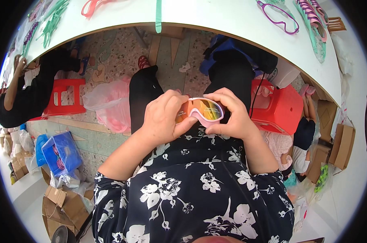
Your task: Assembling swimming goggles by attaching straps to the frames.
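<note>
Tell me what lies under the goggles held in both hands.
Under the goggles are the person's dark trouser legs and speckled floor. The left hand and right hand cover the frame's ends.

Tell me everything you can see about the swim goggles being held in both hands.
The goggles have a pale pink frame that looks like soft plastic or rubber, with mirrored orange-gold lenses and a dip at the nose bridge. They are held level above the person's lap, lenses facing up toward the camera. The left hand wraps over the left end, covering part of that lens; the right hand pinches the right end. No strap can be seen on them.
</note>
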Motion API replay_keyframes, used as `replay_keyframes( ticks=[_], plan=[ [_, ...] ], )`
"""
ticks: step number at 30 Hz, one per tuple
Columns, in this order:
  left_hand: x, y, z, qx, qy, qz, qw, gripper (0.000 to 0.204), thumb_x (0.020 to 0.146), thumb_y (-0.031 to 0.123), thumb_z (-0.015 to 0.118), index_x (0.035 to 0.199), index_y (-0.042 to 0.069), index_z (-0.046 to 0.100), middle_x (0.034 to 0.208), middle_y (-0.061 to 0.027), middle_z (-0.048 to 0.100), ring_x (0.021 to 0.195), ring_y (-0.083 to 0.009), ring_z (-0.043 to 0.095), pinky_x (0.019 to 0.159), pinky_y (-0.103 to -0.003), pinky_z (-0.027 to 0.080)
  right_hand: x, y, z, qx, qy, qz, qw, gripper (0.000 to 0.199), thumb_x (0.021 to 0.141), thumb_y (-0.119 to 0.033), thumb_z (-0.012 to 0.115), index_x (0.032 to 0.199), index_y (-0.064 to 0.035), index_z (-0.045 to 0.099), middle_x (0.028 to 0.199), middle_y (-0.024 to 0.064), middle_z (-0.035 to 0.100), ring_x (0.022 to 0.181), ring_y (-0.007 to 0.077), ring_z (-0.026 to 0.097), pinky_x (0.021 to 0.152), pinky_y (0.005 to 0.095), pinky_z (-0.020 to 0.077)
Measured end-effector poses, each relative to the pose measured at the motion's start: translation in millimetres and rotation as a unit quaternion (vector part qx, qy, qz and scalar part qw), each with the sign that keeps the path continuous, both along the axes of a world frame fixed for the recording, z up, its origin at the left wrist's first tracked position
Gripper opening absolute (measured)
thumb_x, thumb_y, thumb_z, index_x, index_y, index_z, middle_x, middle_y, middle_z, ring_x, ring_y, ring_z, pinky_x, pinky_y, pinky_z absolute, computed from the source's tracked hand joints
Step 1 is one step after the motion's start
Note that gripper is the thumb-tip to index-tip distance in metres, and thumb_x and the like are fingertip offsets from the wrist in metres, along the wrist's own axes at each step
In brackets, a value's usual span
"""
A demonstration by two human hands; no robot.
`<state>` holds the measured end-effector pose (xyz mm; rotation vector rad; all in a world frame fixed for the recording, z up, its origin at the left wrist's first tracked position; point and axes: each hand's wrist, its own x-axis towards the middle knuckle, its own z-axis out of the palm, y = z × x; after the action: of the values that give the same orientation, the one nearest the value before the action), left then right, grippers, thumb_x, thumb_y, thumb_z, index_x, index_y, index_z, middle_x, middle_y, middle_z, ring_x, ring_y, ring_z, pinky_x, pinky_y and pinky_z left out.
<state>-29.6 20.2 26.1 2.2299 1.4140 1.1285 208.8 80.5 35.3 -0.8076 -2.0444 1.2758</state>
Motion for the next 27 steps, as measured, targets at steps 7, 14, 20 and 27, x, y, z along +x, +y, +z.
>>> replay_keyframes(
  ticks=[7, 14, 20, 27],
  plan=[
    [4.7, -1.0, -10.0, 0.008, -0.002, -0.007, 1.0, 0.047, 0.08, 0.036, 0.077, 0.105, 0.0, 0.06, 0.091, -0.013, 0.062, 0.072, -0.0287, 0.064, 0.063, -0.038, 0.053, 6.3, -13.7, -22.5, -0.242, 0.197, -0.036, 0.949, 0.047, 0.071, -0.007, 0.09, 0.112, 0.0027, 0.069, 0.104, 0.0031, 0.059, 0.093, 0.0104, 0.06, 0.084, 0.0248, 0.0483],
    [7.5, -7.3, -3.7, 0.001, 0.006, -0.001, 1.0, 0.046, 0.078, 0.034, 0.078, 0.105, 0.001, 0.061, 0.09, -0.0126, 0.061, 0.072, -0.029, 0.064, 0.063, -0.037, 0.053, 5.4, -9.8, -18.9, -0.17, 0.107, -0.03, 0.979, 0.05, 0.068, -0.017, 0.092, 0.11, -0.0012, 0.071, 0.103, 0.004, 0.061, 0.091, 0.0107, 0.06, 0.078, 0.025, 0.0487],
    [10.8, -9.0, -5.2, -0.021, 0.011, -0.013, 1.0, 0.045, 0.078, 0.035, 0.078, 0.104, 0.002, 0.061, 0.09, -0.0116, 0.061, 0.071, -0.0283, 0.064, 0.062, -0.037, 0.053, 3.6, 7.2, 0.9, 0.041, 0.012, 0.037, 0.998, 0.045, 0.069, -0.024, 0.089, 0.105, -0.0032, 0.072, 0.094, 0.0074, 0.061, 0.082, 0.0175, 0.061, 0.071, 0.0284, 0.0482],
    [16.0, -14.6, -4.2, -0.012, 0.008, 0.01, 1.0, 0.047, 0.079, 0.037, 0.078, 0.105, 0.002, 0.061, 0.09, -0.0119, 0.062, 0.07, -0.0285, 0.064, 0.061, -0.036, 0.052, -15.5, -14.6, -13.1, 0.071, 0.055, -0.069, 0.994, 0.039, 0.073, -0.023, 0.087, 0.102, -0.003, 0.071, 0.089, 0.0087, 0.06, 0.077, 0.0192, 0.06, 0.068, 0.0306, 0.0487]
  ],
)
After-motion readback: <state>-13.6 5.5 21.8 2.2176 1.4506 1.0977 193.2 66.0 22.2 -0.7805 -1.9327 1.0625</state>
